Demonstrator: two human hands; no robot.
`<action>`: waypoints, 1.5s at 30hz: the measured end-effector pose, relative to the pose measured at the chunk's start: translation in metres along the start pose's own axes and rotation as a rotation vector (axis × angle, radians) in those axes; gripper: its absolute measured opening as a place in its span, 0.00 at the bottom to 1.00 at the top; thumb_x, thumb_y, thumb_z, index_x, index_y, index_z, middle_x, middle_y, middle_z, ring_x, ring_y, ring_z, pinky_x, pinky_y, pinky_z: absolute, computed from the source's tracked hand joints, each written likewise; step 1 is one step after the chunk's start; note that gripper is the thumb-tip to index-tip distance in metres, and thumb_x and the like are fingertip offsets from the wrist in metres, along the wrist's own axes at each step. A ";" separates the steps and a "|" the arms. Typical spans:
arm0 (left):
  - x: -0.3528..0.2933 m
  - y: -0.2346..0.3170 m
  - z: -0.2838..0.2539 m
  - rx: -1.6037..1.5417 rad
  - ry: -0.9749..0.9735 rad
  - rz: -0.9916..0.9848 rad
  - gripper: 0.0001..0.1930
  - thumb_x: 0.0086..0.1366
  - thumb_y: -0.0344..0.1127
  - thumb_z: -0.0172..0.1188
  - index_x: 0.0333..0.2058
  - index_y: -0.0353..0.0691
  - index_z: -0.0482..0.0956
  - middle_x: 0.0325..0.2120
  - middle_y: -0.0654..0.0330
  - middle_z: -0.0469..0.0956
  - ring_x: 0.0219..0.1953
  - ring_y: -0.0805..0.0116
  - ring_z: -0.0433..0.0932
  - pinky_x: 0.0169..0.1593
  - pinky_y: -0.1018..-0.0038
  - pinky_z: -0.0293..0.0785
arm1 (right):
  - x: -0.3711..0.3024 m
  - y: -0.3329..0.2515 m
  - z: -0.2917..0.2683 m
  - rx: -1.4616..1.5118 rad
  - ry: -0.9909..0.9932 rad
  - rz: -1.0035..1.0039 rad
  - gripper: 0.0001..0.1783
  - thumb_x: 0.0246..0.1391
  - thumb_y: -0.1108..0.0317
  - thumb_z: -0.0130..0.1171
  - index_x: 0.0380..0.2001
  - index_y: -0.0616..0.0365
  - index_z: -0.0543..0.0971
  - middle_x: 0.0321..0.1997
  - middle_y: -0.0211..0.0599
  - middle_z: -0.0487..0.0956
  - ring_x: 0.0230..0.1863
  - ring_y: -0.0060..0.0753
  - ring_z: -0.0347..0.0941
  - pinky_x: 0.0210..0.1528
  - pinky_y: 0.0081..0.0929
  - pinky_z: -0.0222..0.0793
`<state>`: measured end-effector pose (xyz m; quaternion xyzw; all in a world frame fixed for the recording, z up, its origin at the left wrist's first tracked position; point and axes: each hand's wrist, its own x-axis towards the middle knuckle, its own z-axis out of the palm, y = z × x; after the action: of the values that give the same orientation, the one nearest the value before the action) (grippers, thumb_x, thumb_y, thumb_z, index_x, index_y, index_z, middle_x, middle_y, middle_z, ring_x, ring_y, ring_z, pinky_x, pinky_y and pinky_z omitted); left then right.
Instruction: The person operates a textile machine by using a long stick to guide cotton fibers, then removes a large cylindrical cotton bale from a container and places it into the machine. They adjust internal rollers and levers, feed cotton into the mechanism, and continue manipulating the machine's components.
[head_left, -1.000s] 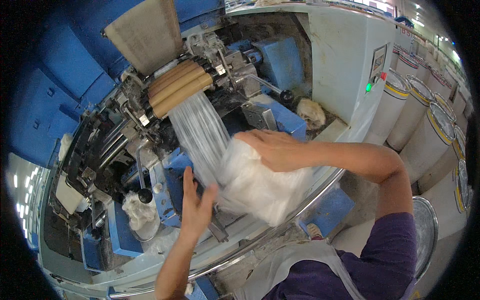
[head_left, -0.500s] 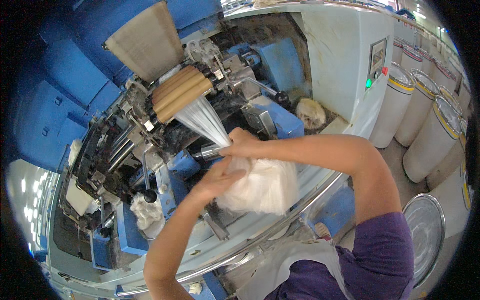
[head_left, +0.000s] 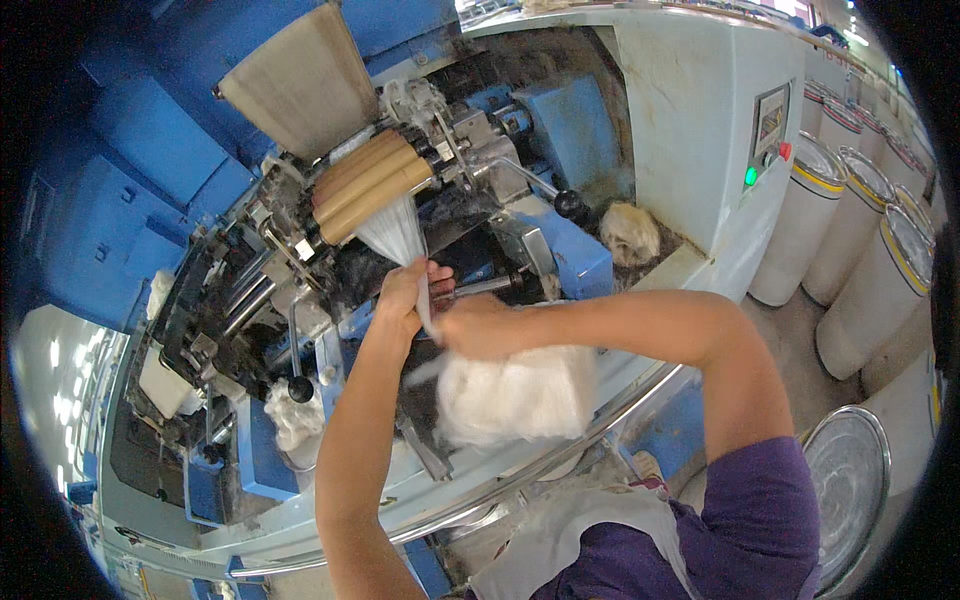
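Observation:
A white fibre web (head_left: pixel 393 230) fans down from the tan rollers (head_left: pixel 375 182) of a blue and grey textile machine and narrows to a strand. Close below the rollers, my left hand (head_left: pixel 402 292) is closed round the narrowed web. My right hand (head_left: pixel 478 326), fingers curled, grips the strand's lower end just to the right and nearer me. Below my right hand lies a thick, fluffy white fibre bundle (head_left: pixel 518 395) on the machine's front ledge. Whether its fibres join the strand is hidden behind the hand.
Ball-ended levers stand either side, one with a black knob (head_left: pixel 570 205). Loose fibre (head_left: pixel 630 233) lies right of the blue housing; another clump (head_left: pixel 293 412) is at left. A metal rail (head_left: pixel 610 415) curves along the front. Several tall cans (head_left: pixel 795 235) stand right of the control panel (head_left: pixel 768 125).
My left hand has moved up from beside the bundle and closed on the web. My right hand has come down and nearer, drawing the strand's end. The bundle stays on the ledge.

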<state>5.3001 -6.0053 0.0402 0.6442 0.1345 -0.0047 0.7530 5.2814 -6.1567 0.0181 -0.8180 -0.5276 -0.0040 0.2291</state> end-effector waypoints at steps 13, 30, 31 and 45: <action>-0.110 -0.067 0.006 1.063 -0.413 0.262 0.27 0.65 0.58 0.42 0.43 0.40 0.77 0.38 0.45 0.77 0.43 0.49 0.75 0.48 0.61 0.70 | -0.127 0.010 -0.007 -0.345 0.058 -0.285 0.44 0.34 0.42 0.65 0.54 0.56 0.69 0.61 0.53 0.61 0.66 0.58 0.49 0.61 0.58 0.48; -0.390 -0.170 -0.141 0.086 1.360 0.711 0.30 0.50 0.32 0.64 0.53 0.35 0.67 0.51 0.53 0.67 0.52 0.60 0.67 0.52 0.66 0.67 | -0.022 -0.167 -0.017 -0.022 -0.089 -0.942 0.34 0.35 0.65 0.64 0.51 0.55 0.69 0.58 0.53 0.65 0.60 0.62 0.59 0.60 0.57 0.54; -0.427 -0.179 -0.169 0.155 1.603 0.841 0.28 0.52 0.33 0.63 0.53 0.33 0.66 0.49 0.52 0.69 0.50 0.59 0.69 0.51 0.66 0.68 | -0.021 -0.163 -0.024 -0.041 -0.162 -0.860 0.31 0.36 0.65 0.64 0.49 0.56 0.71 0.58 0.53 0.65 0.61 0.61 0.59 0.60 0.55 0.55; -0.519 -0.092 -0.363 1.237 1.706 0.575 0.15 0.60 0.44 0.59 0.37 0.38 0.83 0.32 0.53 0.82 0.32 0.71 0.78 0.44 0.77 0.69 | -0.089 0.003 -0.182 -0.336 0.626 -0.163 0.11 0.51 0.69 0.56 0.38 0.58 0.79 0.42 0.40 0.79 0.48 0.43 0.73 0.52 0.38 0.65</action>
<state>4.7121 -5.7543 0.0101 0.7098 0.4311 0.5528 -0.0692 5.2878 -6.3030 0.1578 -0.7588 -0.4872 -0.3591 0.2406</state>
